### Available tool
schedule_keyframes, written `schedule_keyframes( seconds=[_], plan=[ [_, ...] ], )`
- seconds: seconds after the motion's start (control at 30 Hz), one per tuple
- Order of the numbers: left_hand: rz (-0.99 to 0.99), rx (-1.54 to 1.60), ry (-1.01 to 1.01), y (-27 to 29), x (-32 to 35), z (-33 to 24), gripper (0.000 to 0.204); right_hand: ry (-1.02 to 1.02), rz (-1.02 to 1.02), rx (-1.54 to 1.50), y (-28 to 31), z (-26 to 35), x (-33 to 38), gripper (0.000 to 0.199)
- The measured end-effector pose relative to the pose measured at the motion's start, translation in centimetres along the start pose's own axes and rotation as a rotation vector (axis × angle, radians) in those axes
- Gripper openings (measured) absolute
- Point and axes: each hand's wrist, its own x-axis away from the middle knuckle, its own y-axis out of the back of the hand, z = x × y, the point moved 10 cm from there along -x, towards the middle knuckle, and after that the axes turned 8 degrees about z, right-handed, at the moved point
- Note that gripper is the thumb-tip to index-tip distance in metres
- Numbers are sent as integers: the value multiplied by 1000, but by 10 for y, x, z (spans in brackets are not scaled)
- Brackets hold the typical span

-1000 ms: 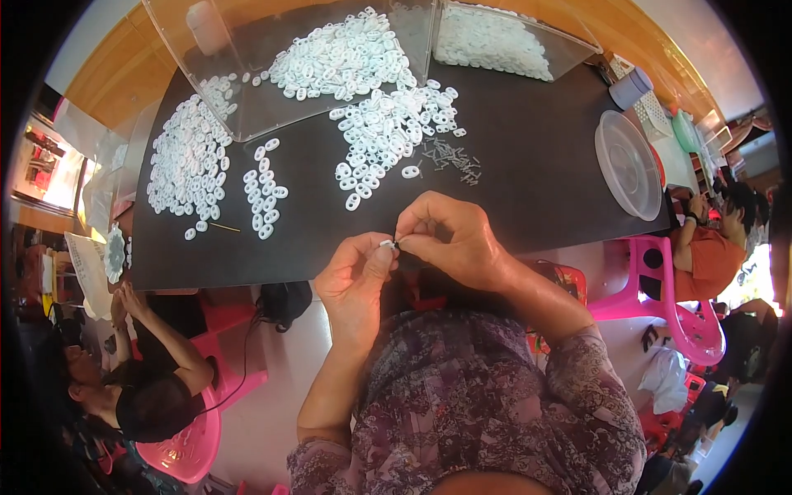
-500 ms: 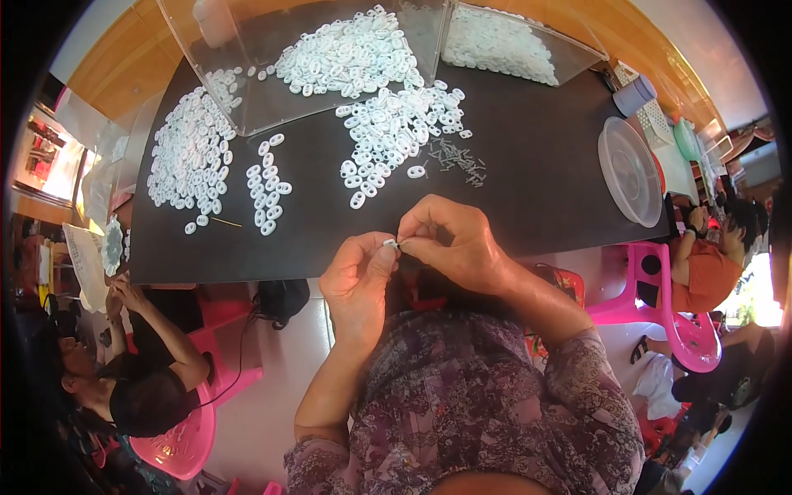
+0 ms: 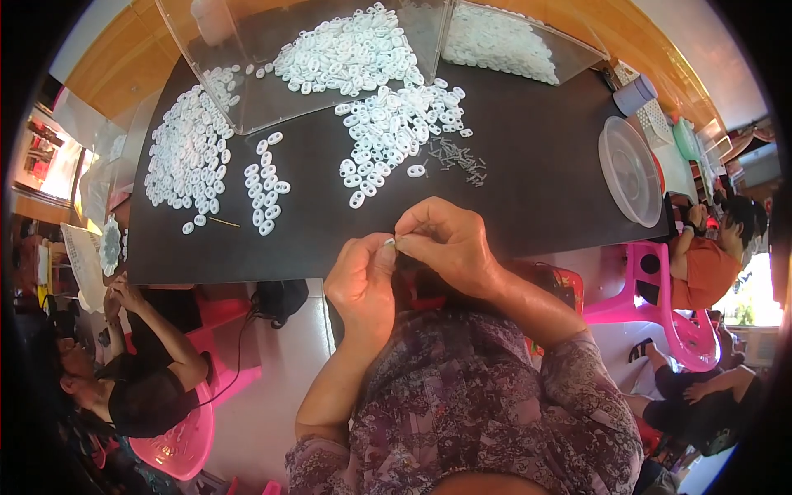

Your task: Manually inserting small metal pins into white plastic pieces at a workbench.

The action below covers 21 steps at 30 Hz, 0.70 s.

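Note:
Just past the table's near edge my two hands meet fingertip to fingertip. My left hand (image 3: 363,279) pinches a small white oval piece (image 3: 389,242), mostly covered by thumb and fingers. Against its right side press the closed fingertips of my right hand (image 3: 452,246); whatever they hold is too small and hidden to make out. Ahead on the dark table (image 3: 528,181) lies a pile of white two-holed oval pieces (image 3: 384,124), with one single oval piece (image 3: 417,171) apart from it. Short grey pins (image 3: 458,158) are scattered to the pile's right.
A larger pile of ovals (image 3: 188,153) and a small cluster (image 3: 266,188) lie left, near a thin brass-coloured rod (image 3: 224,222). Clear bins (image 3: 256,124) with ovals stand behind. A round translucent lid (image 3: 631,173) sits right. People sit at both sides, near pink chairs (image 3: 648,280).
My right fingertips have closed in against the white piece, and both hands have shifted very slightly. The piles on the table look the same.

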Motion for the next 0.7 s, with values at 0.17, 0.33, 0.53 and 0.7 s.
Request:
schedule_keyframes(
  seconds=[0.17, 0.33, 0.53, 0.7],
  plan=[
    [-12, 550, 271, -9, 1, 25, 9, 89, -41, -75, 3, 7, 1, 8],
    [-19, 581, 295, -11, 2, 27, 10, 84, -38, -42, 3, 5, 3, 8],
    [-31, 520, 265, -12, 1, 24, 10, 213, -81, 268, 4, 22, 6, 8],
    [-43, 371, 166, -11, 3, 20, 10, 383, -140, 432, -4, 35, 10, 5]
  ],
)
